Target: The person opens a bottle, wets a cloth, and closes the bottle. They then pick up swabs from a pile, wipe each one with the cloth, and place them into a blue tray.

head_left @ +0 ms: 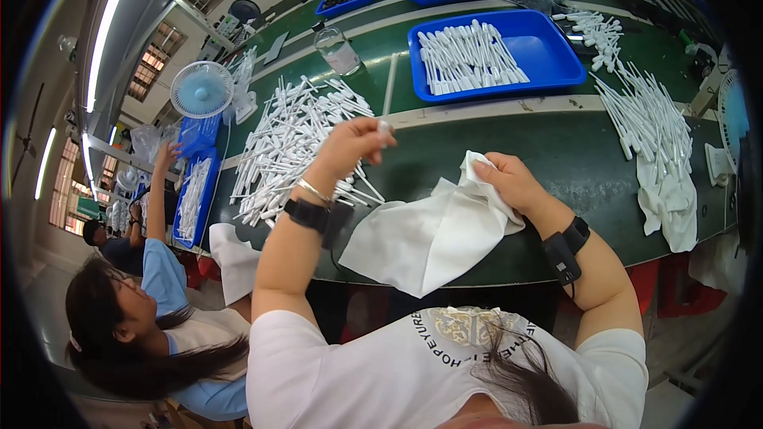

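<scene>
My left hand [355, 148] is raised above the right edge of a big loose pile of white sticks [278, 155], each with a thicker end. Its fingers are pinched on a small white piece [385, 126]; the rest of that piece is hidden, so I cannot tell its full shape. In my right hand [513, 183] is the upper corner of a white cloth [433, 234], gripped between thumb and fingers. The cloth drapes down to the left over the near edge of the green table.
A blue tray [552, 63] holds rows of white sticks [469, 56]. More sticks [648, 123] lie at the right, beside another white cloth [668, 199]. A clear bottle [337, 49] stands behind the pile. A co-worker [151, 318] sits at my left, near a small fan [202, 90].
</scene>
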Motion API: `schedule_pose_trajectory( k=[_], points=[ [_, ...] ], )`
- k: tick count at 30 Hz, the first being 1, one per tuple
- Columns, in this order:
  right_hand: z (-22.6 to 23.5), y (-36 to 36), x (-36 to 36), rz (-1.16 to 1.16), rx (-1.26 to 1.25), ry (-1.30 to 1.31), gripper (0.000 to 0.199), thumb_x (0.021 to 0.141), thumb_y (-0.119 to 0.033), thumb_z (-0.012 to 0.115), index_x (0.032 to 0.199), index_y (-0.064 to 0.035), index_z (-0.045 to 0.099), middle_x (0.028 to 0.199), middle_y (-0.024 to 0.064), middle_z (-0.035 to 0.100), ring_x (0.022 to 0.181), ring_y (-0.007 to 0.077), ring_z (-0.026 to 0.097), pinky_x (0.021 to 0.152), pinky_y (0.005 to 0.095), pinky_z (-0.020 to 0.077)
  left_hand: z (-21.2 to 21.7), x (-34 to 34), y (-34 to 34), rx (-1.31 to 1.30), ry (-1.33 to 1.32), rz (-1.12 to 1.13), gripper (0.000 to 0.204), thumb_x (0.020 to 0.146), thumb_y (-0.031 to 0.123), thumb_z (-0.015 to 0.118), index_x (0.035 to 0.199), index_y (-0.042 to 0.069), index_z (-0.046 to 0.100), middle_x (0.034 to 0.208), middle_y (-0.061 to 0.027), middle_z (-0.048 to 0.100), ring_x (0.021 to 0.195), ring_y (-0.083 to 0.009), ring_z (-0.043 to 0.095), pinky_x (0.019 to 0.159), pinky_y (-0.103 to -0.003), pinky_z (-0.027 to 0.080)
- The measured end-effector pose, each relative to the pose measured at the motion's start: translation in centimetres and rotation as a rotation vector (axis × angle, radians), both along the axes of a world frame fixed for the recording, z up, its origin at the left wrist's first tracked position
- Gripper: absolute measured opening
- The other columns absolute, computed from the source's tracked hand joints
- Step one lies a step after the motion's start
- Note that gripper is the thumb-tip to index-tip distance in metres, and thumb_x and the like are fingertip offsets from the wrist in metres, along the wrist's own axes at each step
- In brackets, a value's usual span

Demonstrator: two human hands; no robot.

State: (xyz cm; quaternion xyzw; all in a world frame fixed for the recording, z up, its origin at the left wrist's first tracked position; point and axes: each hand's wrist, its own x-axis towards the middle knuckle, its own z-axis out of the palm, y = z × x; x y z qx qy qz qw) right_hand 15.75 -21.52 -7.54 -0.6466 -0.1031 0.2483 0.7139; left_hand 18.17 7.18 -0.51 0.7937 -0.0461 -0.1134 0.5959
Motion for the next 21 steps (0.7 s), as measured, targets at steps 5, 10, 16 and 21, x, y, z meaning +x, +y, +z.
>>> schedule_pose_trajectory(
  k=[5, 10, 16, 21],
  points=[
    [-0.6, 0.2, 0.0, 0.009, 0.012, -0.014, 0.023, 0.089, -0.025, 0.051, 0.091, -0.0029, 0.058, 0.082, 0.0004, 0.058, 0.071, 0.0059, 0.050, 0.062, 0.0222, 0.0428, -2.4, -4.1, -6.6, -0.428, 0.195, -0.146, 0.012, 0.084, 0.012, 0.056, 0.090, 0.002, 0.056, 0.081, -0.0104, 0.062, 0.050, -0.0096, 0.051, 0.046, -0.019, 0.041],
    [-0.9, 0.1, 0.4, 0.032, -0.027, -0.081, 0.024, 0.088, -0.024, 0.052, 0.095, -0.0021, 0.059, 0.084, 0.0017, 0.059, 0.071, 0.0070, 0.051, 0.064, 0.0227, 0.0432, -5.4, -5.0, -9.7, -0.747, 0.267, -0.040, 0.009, 0.084, 0.012, 0.057, 0.086, 0.004, 0.054, 0.077, -0.0092, 0.062, 0.048, -0.0092, 0.050, 0.042, -0.019, 0.040],
    [1.1, -0.8, 0.0, -0.111, -0.318, -0.395, 0.027, 0.083, -0.026, 0.058, 0.094, -0.0007, 0.058, 0.079, 0.0038, 0.058, 0.067, 0.0098, 0.051, 0.062, 0.0246, 0.0433, -6.7, -4.9, -9.4, -0.724, 0.243, 0.007, 0.008, 0.084, 0.012, 0.057, 0.086, 0.005, 0.055, 0.077, -0.0088, 0.061, 0.047, -0.0094, 0.050, 0.042, -0.019, 0.040],
    [4.3, -2.0, -0.2, -0.046, -0.669, -0.594, 0.029, 0.078, -0.027, 0.063, 0.088, 0.0001, 0.058, 0.074, 0.0053, 0.057, 0.063, 0.0123, 0.051, 0.057, 0.0266, 0.0422, -6.6, -5.1, -9.4, -0.712, 0.241, -0.011, 0.008, 0.084, 0.012, 0.057, 0.087, 0.005, 0.055, 0.077, -0.0076, 0.061, 0.047, -0.0088, 0.050, 0.043, -0.019, 0.040]
  ],
)
